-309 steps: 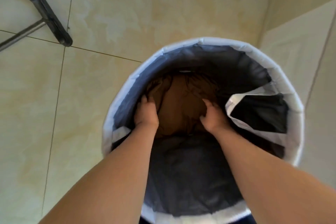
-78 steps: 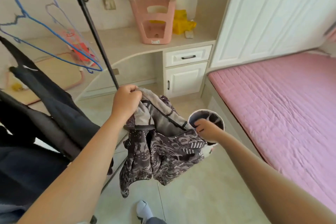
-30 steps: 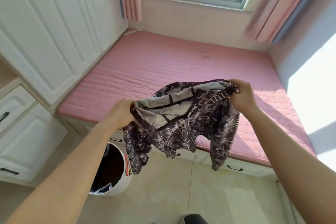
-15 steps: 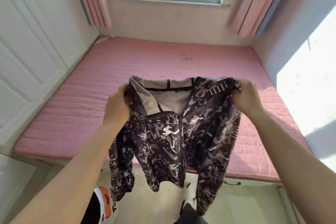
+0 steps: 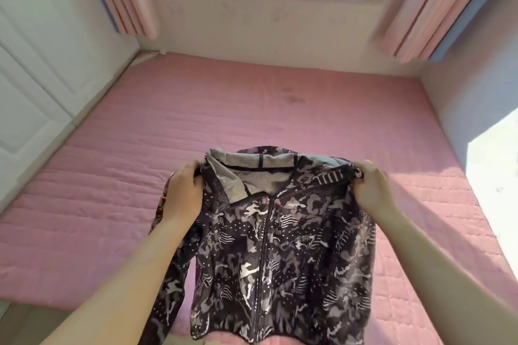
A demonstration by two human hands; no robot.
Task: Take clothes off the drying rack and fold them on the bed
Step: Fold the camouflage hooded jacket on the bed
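Jacket (image 5: 280,246), a camouflage zip-up, hangs front-on above the near edge of the bed (image 5: 117,176), my left hand (image 5: 183,193) and right hand (image 5: 370,187) each pinching a shoulder beside the hood (image 5: 252,173). It looks light, thin and limp, so I judge the shoulders the right hold. Beyond it the bed runs open to its far edge, with wardrobe doors (image 5: 33,70) along its left edge and a wall (image 5: 476,98) along its right.

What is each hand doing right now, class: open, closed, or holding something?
Left hand: closed, gripping one shoulder of the dark camouflage-print zip-up hooded jacket.
Right hand: closed, pinching the jacket's other shoulder.
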